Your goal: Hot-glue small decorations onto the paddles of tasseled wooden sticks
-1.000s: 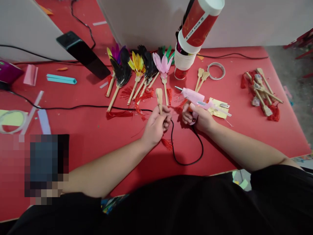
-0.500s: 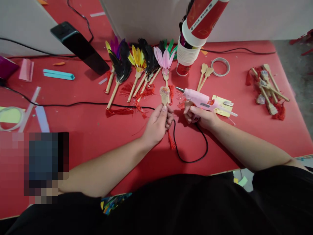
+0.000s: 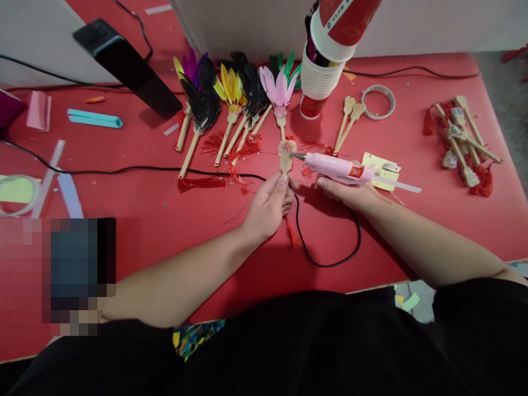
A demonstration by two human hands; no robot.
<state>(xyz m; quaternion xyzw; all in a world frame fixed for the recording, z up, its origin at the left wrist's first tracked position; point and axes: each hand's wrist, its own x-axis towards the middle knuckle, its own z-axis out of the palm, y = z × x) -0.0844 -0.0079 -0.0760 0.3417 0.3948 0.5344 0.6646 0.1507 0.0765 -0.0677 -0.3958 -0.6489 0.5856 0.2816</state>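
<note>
Pinching the wooden stick [image 3: 285, 164] below its flat head, the left hand [image 3: 266, 206] holds it above the red desk [image 3: 198, 214]; the right hand [image 3: 346, 191] grasps the pink glue gun [image 3: 330, 166], nozzle at the head — whether touching, I cannot tell. The stick looks light and stiff — best gripped low, clear of the nozzle.

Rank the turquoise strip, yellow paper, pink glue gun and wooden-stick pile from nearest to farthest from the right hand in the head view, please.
1. Pink glue gun, held in the right hand.
2. Yellow paper, just beyond it, slightly right.
3. Wooden-stick pile, well off to the right.
4. Turquoise strip, far left.
</note>
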